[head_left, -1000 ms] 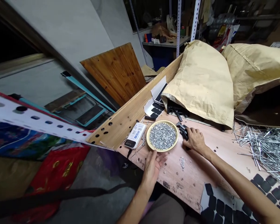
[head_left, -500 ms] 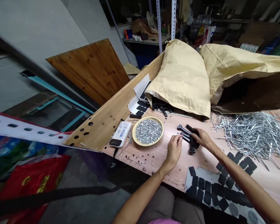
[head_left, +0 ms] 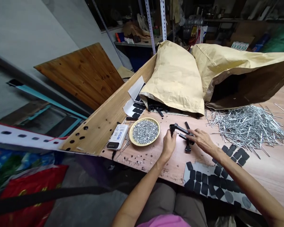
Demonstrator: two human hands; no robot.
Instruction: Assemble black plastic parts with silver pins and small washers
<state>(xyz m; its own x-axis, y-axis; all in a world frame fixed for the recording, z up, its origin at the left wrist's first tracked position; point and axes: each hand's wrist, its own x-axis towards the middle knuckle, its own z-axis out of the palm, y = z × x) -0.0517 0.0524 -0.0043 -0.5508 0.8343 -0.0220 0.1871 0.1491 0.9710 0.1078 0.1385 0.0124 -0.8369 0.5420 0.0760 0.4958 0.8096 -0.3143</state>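
Observation:
My left hand [head_left: 169, 143] grips the near end of a black plastic bar [head_left: 178, 128], lifted a little off the wooden table [head_left: 172, 164]. My right hand [head_left: 201, 140] rests closed on a small bundle of the same black bars [head_left: 187, 140] lying on the table. Just left of my left hand stands a round yellow dish [head_left: 144, 131] filled with small silver nuts. A few loose nuts lie on the table near the dish.
A heap of long silver pins [head_left: 246, 124] covers the right of the table. Sheets of black adhesive pads [head_left: 215, 184] lie at the front edge and another [head_left: 136, 107] by the sacks. Two tan paper sacks [head_left: 180, 78] sit behind. A white box [head_left: 118, 135] lies left of the dish.
My left hand left the dish's rim, crossed to the right and took hold of one black bar. My right hand drew the bundle of bars away from the dish.

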